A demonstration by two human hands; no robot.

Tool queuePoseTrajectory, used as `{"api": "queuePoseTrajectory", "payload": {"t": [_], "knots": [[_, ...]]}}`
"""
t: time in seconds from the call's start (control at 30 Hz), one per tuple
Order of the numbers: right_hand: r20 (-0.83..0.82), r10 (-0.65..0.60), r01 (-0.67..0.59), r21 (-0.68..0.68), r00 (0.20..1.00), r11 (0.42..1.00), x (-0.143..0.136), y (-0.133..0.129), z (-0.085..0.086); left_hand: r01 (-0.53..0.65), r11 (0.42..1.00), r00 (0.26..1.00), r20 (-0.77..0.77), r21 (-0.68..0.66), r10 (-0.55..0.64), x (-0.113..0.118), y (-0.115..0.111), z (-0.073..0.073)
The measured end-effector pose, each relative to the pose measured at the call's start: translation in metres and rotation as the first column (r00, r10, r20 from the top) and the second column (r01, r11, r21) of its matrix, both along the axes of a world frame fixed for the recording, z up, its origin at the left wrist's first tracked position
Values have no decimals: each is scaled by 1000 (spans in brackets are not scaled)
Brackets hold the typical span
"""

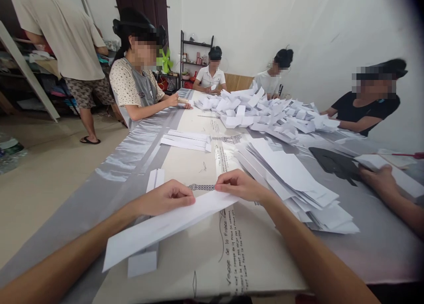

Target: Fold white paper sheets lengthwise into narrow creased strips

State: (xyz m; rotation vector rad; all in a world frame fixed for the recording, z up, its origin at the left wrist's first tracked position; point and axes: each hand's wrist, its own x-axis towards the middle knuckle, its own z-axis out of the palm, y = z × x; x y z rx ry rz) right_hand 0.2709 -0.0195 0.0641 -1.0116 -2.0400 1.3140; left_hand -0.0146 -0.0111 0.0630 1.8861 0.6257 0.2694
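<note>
Between my two hands is a long folded strip of white paper (159, 231), slanting from lower left to upper right above the table. My left hand (172, 195) pinches its upper edge near the middle. Closer to its right end, my right hand (240, 187) grips the same edge between thumb and fingers. Beneath the strip lies another folded white paper (143, 263), partly hidden by it. To the right of my right hand rests a fanned stack of white paper sheets (291, 176). Farther forward lie several flat folded papers (185, 140).
A large heap of folded white papers (258, 112) covers the far middle of the printed tablecloth (265, 260). At right, a co-worker's hand (380, 178) holds a white paper block (394, 171) beside a black flat object (331, 160). Several people sit around the table; one person (66, 39) stands at left.
</note>
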Motion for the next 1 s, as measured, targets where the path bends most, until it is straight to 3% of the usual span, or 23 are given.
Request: {"api": "queuePoseTrajectory", "payload": {"t": [0.27,0.47,0.57,0.7,0.8,0.87,1.0], "knots": [[52,-141,139,44,989,989,43,13,5,134,991,983,-127,-10,-134,-29,25,14],[-61,-283,283,2,957,959,47,8,11,28,995,997,-68,96,-22,-50,45,11],[-178,-368,357,-91,913,930,41,9,7,-28,994,998,-44,105,33,-53,48,7],[-434,-496,451,-210,752,867,36,18,1,-136,984,991,13,116,136,-46,43,8],[-506,-535,486,-238,677,841,29,22,-4,-241,965,968,95,106,231,-34,33,10],[-508,-530,466,-260,679,846,18,19,-6,-308,947,944,154,95,291,-23,25,8],[-506,-419,334,-254,754,908,-15,3,-7,-377,926,916,160,28,368,-1,10,-4]]}}
